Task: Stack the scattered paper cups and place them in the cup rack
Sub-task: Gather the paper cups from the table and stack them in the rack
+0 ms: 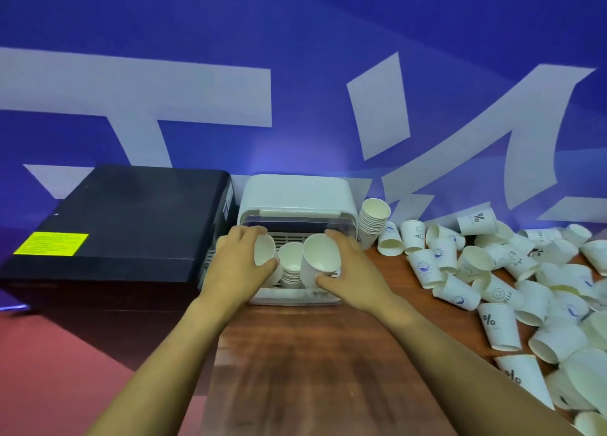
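A white cup rack (297,190) with a raised lid stands at the back of the wooden table. My left hand (238,258) grips a stack of paper cups (264,250) at the rack's left side. My right hand (349,271) grips another cup stack (320,258) at the rack's right side. Between them a third stack (291,264) stands upright in the rack. Many loose paper cups (492,291) lie scattered over the table's right part.
A black box (124,218) with a yellow label sits left of the rack. A tall cup stack (372,220) leans beside the rack's right wall. The wooden table (302,363) reaches toward me. A blue wall with white shapes stands behind.
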